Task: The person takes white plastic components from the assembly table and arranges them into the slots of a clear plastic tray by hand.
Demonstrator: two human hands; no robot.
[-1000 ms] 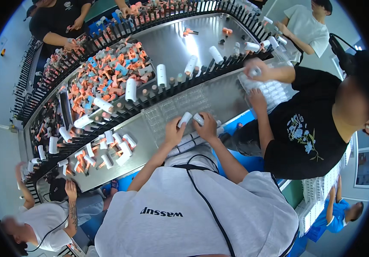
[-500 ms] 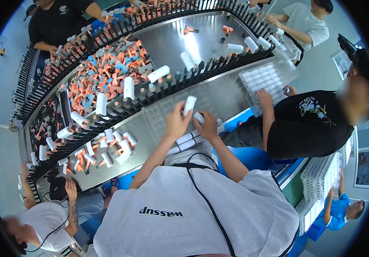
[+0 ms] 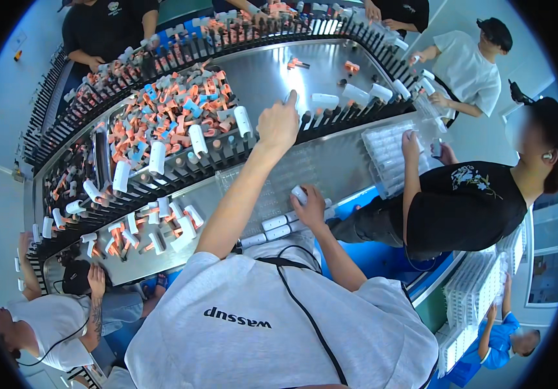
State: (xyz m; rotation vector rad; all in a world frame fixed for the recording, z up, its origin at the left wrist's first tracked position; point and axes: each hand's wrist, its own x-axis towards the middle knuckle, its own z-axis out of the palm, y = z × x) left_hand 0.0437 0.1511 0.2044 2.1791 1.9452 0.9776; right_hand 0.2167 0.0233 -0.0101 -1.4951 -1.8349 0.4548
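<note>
White cylinder [image 3: 299,194] gripped in the person's right hand [image 3: 310,206], left hand [image 3: 278,126] well apart — beside black pegs [image 3: 306,119], its grip unclear.

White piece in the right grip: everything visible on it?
The white piece is short and rounded, smooth and plastic-looking. It is tilted, upper end leaning left, and shows against the clear tray. The right grip holds it and hides part of it. Finer detail is too small to tell.
</note>
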